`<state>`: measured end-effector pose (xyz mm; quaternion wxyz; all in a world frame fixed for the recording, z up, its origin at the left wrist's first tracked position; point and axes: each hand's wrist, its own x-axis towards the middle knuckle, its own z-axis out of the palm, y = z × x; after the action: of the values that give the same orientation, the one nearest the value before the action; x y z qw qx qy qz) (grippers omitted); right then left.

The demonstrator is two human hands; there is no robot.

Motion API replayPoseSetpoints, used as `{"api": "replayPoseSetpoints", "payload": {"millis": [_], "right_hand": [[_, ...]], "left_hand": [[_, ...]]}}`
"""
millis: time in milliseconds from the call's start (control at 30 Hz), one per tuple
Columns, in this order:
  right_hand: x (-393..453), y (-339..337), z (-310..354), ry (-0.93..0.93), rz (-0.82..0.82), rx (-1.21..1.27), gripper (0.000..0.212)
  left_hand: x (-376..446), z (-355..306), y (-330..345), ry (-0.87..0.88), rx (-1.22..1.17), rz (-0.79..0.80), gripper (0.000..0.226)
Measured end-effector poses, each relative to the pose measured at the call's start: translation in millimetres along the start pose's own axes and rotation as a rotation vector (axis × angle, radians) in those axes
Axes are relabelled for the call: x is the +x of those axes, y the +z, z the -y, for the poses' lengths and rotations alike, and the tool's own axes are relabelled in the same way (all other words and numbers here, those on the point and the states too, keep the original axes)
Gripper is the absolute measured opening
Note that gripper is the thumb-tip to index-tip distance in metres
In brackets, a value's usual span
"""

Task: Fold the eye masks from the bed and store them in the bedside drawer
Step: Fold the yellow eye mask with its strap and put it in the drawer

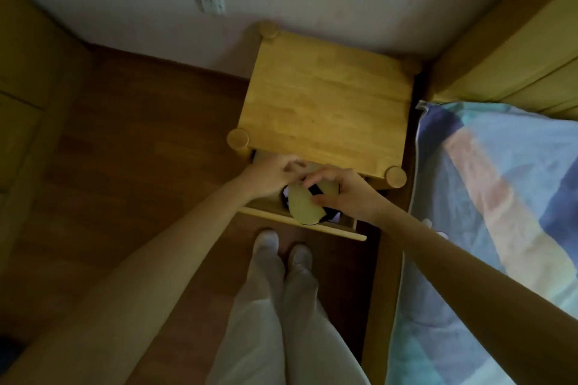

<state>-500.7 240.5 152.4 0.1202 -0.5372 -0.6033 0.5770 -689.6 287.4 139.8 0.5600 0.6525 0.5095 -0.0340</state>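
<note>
1. dim room: smooth wooden nightstand (325, 103) beside a patchwork bed (500, 212).
2. its drawer (300, 222) is pulled out.
3. your right hand (347, 194) pinches a rounded yellow mask (301, 205) over the drawer.
4. your left hand (272, 175) curls at the drawer's back; what it holds, you cannot tell.

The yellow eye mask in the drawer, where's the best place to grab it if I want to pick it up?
Take the yellow eye mask by its rounded near end, which pokes over the drawer front. Come from above on your side. That end looks bare and reachable, while the right hand covers its far part and the bedside table top overhangs there. A thumb-and-finger grip probably suits it, since it looks flat.
</note>
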Motion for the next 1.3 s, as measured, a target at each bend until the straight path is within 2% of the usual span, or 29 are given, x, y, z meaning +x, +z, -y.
{"api": "replayPoseSetpoints", "payload": {"millis": [200, 467, 567, 767, 900, 967, 1100, 1167, 1300], "right_hand": [[67.7, 25.2, -76.5, 0.137, -0.019, 0.107, 0.029], [140.2, 76.5, -169.1, 0.359, -0.073, 0.361, 0.033], [162.7, 95.9, -199.3, 0.394, -0.054, 0.354, 0.032], [191.3, 119.7, -239.4, 0.539, -0.055, 0.48, 0.038], [203.1, 121.8, -248.6, 0.527, -0.072, 0.506, 0.04], [207.6, 125.1, -255.8, 0.477, -0.048, 0.326, 0.046], [209.5, 130.2, -278.6, 0.231, 0.13, -0.396, 0.05], [209.1, 129.9, -285.8, 0.217, 0.236, -0.722, 0.057], [208.9, 128.8, -288.2, 0.246, 0.267, -0.961, 0.064]], "left_hand": [[69.9, 78.4, 29.6, -0.095, 0.023, -0.033, 0.029], [150.1, 175.4, 59.7, -0.182, 0.1, -0.214, 0.022], [177.7, 199.9, 70.4, -0.179, 0.19, -0.266, 0.023], [215.3, 242.2, 85.9, -0.181, 0.425, -0.214, 0.03], [220.2, 244.1, 91.4, -0.188, 0.714, -0.176, 0.042], [217.5, 243.5, 97.7, -0.183, 0.826, -0.159, 0.046], [214.4, 253.9, 107.9, -0.226, 0.944, -0.101, 0.057], [216.0, 255.2, 109.5, -0.223, 0.985, -0.084, 0.061], [217.9, 247.7, 108.9, -0.132, 1.082, 0.072, 0.07]]}}
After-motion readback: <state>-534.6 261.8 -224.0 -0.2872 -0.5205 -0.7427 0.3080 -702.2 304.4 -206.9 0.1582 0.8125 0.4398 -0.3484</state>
